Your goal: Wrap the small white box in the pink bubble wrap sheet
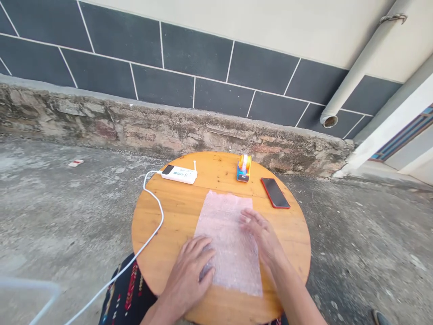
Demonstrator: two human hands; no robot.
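At lower centre, the left hand (192, 264) lies loosely spread, gripping nothing, on a pink bubble-wrap sheet (230, 253); the right hand (261, 232), half-curled and empty, is at its right edge.

The round table (179, 212) is coloured orange-brown, specked dark. Pale translucent pink is shown by the sheet (230, 230) at its centre. White is seen on the device (181, 175) at eleven o'clock, yellow and blue on the dispenser (243, 174) past twelve, black edged with red on the phone (275, 194) near two. At eight, dark cloth (135, 289) is patterned red.
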